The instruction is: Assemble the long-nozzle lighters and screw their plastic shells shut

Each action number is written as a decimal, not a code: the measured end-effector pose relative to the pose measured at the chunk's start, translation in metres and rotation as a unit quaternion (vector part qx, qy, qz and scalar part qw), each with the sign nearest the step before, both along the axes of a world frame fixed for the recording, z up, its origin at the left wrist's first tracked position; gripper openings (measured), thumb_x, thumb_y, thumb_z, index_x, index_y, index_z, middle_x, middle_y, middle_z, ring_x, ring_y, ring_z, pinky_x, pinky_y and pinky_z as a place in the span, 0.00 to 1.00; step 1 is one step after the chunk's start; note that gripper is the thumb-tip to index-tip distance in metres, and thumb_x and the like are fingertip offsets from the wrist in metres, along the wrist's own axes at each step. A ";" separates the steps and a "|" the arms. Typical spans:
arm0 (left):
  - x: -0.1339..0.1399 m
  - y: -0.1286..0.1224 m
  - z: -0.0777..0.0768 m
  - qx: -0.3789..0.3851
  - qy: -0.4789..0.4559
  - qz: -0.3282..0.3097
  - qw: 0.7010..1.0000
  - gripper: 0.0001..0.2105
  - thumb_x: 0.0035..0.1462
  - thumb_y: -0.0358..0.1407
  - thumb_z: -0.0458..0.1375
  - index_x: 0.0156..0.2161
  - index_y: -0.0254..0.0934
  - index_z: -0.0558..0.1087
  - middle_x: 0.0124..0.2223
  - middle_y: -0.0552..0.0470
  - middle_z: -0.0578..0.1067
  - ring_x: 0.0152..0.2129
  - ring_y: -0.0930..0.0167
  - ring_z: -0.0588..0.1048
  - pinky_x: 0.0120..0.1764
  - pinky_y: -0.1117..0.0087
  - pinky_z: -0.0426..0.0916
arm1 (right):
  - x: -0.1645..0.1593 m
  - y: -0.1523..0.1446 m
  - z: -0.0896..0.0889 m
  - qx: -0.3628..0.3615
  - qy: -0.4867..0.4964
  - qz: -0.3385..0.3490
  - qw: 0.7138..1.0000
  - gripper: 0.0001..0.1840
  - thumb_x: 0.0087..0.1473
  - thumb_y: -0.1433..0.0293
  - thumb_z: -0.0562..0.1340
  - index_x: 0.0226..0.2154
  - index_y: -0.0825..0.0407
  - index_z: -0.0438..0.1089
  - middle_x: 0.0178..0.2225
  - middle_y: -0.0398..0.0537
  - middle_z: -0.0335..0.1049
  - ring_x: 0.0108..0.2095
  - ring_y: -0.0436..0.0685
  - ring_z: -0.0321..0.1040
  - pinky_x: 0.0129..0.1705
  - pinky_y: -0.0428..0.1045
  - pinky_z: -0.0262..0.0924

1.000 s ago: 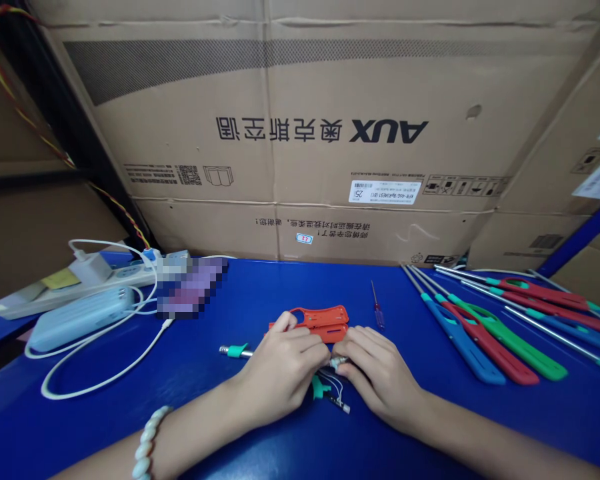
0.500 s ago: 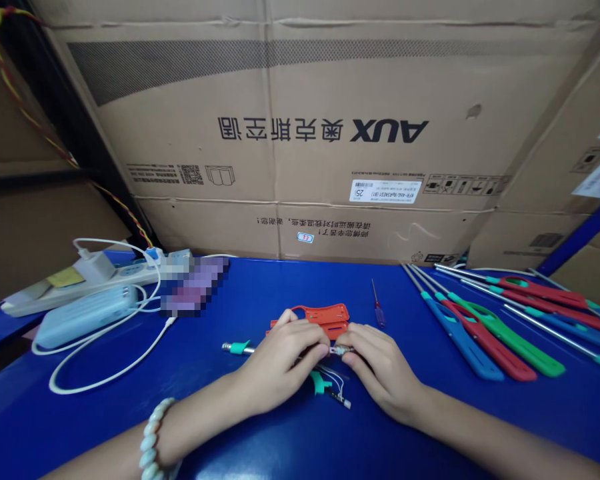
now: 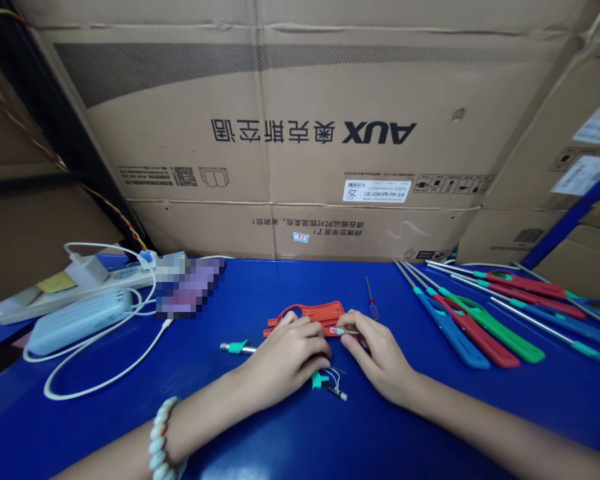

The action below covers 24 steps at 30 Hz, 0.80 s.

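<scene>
My right hand (image 3: 376, 350) pinches a small part with a pale, clear-looking end and a thin metallic body (image 3: 338, 331), just in front of the orange handle shells. With its fingers curled, my left hand (image 3: 290, 350) hovers low over the loose pieces; whatever it grips is hidden. Behind both hands lie two orange lighter handle shells (image 3: 325, 311), side by side. A metal lighter tube with a green collar (image 3: 239, 347) sticks out left of my left hand. Below its fingertips are a green trigger piece (image 3: 319, 381), thin white wires and a black igniter-like stick (image 3: 337, 392).
A screwdriver (image 3: 374, 310) lies behind my right hand. Several long-handled lighters (image 3: 457, 333) in blue, red and green fan out at the right. At the left are a power strip (image 3: 125, 273), a light-blue power bank (image 3: 80, 321), a blurred phone and white cables. Cardboard (image 3: 300, 133) stands behind.
My hands have moved slightly apart. The small part, earlier between both hands' fingertips, is now in my right hand alone and tilted. The whole view has shifted a little.
</scene>
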<state>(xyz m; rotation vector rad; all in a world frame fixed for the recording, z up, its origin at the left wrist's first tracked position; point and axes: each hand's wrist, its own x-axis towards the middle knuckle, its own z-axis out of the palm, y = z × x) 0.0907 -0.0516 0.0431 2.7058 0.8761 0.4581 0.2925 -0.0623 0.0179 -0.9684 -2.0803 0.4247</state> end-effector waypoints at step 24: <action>0.004 -0.002 -0.002 -0.146 -0.121 0.098 0.977 0.05 0.58 0.26 0.56 0.31 0.36 0.70 0.33 0.55 0.74 0.32 0.70 0.70 0.39 0.68 0.59 | 0.001 0.001 -0.001 0.050 -0.023 -0.026 0.998 0.09 0.63 0.70 0.51 0.35 0.51 0.65 0.31 0.47 0.68 0.31 0.55 0.66 0.34 0.49 0.58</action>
